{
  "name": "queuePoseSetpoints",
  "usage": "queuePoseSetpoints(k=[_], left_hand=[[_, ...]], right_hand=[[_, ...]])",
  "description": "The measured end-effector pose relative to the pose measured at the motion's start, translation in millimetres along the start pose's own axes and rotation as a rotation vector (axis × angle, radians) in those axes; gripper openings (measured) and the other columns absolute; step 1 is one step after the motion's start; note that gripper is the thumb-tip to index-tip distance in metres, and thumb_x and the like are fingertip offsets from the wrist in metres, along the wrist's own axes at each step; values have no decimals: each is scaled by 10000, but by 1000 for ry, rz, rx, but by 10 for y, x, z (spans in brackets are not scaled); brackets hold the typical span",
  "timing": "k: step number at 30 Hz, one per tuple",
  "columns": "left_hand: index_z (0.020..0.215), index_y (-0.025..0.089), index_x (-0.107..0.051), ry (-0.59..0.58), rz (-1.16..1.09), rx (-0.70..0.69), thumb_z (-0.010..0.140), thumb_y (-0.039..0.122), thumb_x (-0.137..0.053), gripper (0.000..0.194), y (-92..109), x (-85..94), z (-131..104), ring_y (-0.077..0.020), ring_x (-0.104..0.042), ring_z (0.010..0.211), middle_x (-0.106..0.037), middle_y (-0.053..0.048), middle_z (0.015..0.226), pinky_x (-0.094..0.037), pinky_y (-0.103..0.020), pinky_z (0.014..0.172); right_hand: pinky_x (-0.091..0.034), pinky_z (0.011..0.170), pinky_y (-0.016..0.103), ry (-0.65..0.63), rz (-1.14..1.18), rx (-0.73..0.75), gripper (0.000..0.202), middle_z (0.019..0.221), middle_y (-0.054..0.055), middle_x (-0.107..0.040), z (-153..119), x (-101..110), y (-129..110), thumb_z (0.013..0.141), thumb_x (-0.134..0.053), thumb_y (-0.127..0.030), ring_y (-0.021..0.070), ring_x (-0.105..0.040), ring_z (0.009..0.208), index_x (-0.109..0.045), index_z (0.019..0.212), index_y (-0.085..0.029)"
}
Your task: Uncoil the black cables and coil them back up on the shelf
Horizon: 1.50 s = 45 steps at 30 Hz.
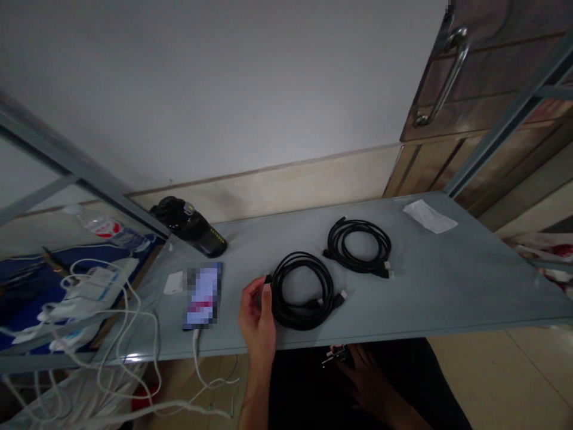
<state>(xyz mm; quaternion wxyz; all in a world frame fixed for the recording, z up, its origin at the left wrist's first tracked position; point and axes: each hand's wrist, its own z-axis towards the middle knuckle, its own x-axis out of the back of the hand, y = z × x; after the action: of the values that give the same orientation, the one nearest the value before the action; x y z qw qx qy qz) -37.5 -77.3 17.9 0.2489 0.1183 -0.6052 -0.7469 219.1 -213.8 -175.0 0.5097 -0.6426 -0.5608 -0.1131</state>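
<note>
Cable coil [299, 320], just right of left hand [258, 307] (black end [268, 279] pinched)

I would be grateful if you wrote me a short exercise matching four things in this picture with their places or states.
Things
1. left hand
2. right hand
3. black bottle
4. white paper

Places or states
A. near the far right corner of the table
B. over the lap
C. pinching a black cable end
D. near the table's far left corner

Pairs: 1-C, 2-B, 3-D, 4-A
</note>
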Motion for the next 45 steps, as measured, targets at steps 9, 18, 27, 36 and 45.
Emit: queuePoseSetpoints(k=[9, 18, 27, 36, 45], left_hand=[[1276, 251, -789, 2, 53, -36, 1044, 581, -759, 405, -12, 31, -26, -241, -742, 1151, -794, -74, 1246, -575, -362, 1028], [1273, 241, -779, -15, 59, -30, 1046, 574, -757, 404, -28, 27, -20, -238, -735, 1138, -789, -76, 1224, -555, -362, 1022], [1286, 276, -732, -203, 252, -403, 1107, 368, -679, 208, 192, 73, -221, -275, -699, 1236, -748, -93, 1301, -562, -464, 1107], [1493, 319, -685, -627, 681, -689, 1038, 337, -806, 471, 113, -19, -301, -320, -716, 1221, -766, -85, 1339, -576, -536, 1080], [1445, 298, -673, -489, 616, -634, 1090, 302, -727, 359, 109, -123, -227, -309, -677, 1270, -730, -90, 1367, -550, -526, 1123]], right_hand=[[-232, 1385, 681, -10, 48, -62, 819, 1897, 99, -261, 24, -147, 107, 927, -715, -160, 470, -215, 1740, -563, 1692, -411], [-215, 1408, 632, -4, -52, -127, 852, 1875, 247, -216, 32, -155, 120, 983, -671, -206, 454, -196, 1747, -394, 1789, -167], [-340, 1367, 646, 262, -56, -100, 687, 1842, 175, -374, -42, -371, 338, 1062, -658, -330, 436, -325, 1714, -521, 1730, -255], [-564, 1257, 487, 549, -14, 62, 501, 1674, 106, -627, -662, 502, 371, 1145, -565, -396, 329, -627, 1525, -641, 1630, -296], [-408, 1360, 593, 230, -34, 43, 657, 1812, 137, -432, -275, 176, 248, 1010, -702, -186, 395, -443, 1664, -627, 1654, -291]])
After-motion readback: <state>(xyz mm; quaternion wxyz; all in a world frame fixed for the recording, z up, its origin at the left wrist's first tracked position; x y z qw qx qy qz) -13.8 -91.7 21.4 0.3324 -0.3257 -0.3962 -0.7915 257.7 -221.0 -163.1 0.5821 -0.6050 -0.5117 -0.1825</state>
